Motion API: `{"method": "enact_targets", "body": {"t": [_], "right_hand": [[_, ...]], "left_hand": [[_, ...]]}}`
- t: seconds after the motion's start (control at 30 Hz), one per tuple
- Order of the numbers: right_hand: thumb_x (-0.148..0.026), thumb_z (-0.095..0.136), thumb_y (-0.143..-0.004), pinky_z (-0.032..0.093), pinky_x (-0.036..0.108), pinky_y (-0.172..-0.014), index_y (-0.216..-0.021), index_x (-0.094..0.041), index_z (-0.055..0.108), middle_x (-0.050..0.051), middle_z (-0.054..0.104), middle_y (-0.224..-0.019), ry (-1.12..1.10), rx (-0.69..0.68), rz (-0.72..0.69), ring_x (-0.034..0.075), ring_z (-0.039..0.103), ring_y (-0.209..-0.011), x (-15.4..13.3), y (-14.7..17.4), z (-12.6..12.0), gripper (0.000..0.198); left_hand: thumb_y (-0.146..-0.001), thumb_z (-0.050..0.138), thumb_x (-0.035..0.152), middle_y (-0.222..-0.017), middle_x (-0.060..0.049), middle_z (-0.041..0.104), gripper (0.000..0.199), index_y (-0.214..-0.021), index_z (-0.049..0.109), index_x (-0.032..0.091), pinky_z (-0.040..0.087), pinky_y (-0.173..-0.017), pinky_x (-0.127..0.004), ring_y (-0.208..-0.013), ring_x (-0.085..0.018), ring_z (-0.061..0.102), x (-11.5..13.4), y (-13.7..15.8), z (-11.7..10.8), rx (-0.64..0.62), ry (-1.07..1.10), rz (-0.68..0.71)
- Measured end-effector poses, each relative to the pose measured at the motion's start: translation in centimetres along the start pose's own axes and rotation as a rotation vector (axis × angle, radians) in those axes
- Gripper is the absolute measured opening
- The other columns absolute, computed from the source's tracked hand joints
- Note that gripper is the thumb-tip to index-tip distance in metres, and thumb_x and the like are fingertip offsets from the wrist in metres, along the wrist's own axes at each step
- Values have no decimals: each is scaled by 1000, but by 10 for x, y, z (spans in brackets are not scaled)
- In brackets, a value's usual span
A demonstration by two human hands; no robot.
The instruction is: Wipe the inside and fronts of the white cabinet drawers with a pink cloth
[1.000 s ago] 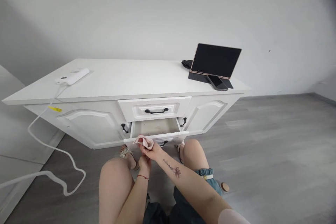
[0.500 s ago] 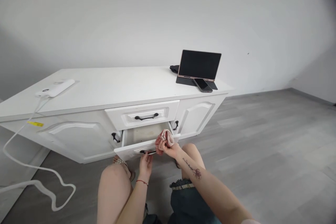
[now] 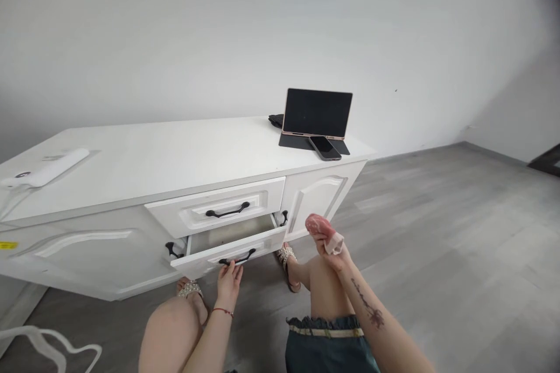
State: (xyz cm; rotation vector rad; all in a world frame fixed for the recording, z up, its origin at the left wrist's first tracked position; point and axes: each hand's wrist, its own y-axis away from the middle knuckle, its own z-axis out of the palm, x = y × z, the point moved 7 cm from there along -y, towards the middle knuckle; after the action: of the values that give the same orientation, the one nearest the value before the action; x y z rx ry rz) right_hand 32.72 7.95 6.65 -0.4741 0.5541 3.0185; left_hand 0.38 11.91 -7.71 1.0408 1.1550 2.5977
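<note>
My right hand [image 3: 329,250] is closed around a bunched pink-and-white sock [image 3: 318,224], held in the air to the right of the drawers. Part of the sock is covered by my fingers. Below the cabinet top, the lower drawer [image 3: 192,267] is partly pulled out, and its inside shows a pale bottom. My left hand [image 3: 229,280] has its fingers curled at that drawer's black handle [image 3: 238,259]. The upper drawer [image 3: 188,213], with a similar black handle [image 3: 228,210], sits just above.
On the white cabinet top [image 3: 175,151] stand a tablet [image 3: 317,113], a phone [image 3: 324,148] and a dark folded item [image 3: 275,120]. A white power strip [image 3: 55,169] lies at the left, and its cable [image 3: 48,344] hangs to the floor. My knees are close to the drawers.
My right hand has carried the sock away from the open drawer, rightward. My left hand stays at the lower handle. The view has shifted right.
</note>
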Motion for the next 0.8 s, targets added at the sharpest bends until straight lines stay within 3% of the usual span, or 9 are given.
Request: {"method": "enact_targets", "body": {"t": [0.1, 0.3, 0.6, 0.8], "right_hand": [[-9, 52, -83, 37, 11, -43, -89, -17, 63, -3, 56, -70, -72, -5, 33, 5, 46, -50, -6, 11, -6, 15], [-13, 56, -81, 40, 14, -45, -82, -22, 61, -3, 53, -69, -35, 47, -128, 7, 47, -52, -8, 14, -6, 10], [-17, 64, -67, 46, 22, -50, -64, -23, 48, -5, 45, -57, 26, 46, -44, 9, 45, -50, 21, 7, -6, 18], [-19, 63, -62, 49, 27, -56, -66, -21, 55, -1, 57, -59, 201, 153, 13, 14, 54, -55, 40, 13, -6, 9]], "left_hand": [[-83, 57, 1, -69, 1, 65, 30, -64, 46, 20, 57, -75, -29, -67, -12, 67, 9, -7, 16, 45, -46, -10], [-83, 56, 0, -67, 1, 61, 32, -63, 42, 20, 56, -78, -32, -69, -13, 64, 24, -30, 44, 88, -105, -13], [-84, 56, 1, -70, 3, 57, 32, -66, 39, 22, 56, -83, -33, -68, -12, 63, 36, -38, 68, 104, -197, 1], [-86, 58, 10, -85, -3, 60, 19, -72, 52, 21, 50, -93, -35, -100, -17, 65, 43, -8, 79, 97, -283, -49]]}}
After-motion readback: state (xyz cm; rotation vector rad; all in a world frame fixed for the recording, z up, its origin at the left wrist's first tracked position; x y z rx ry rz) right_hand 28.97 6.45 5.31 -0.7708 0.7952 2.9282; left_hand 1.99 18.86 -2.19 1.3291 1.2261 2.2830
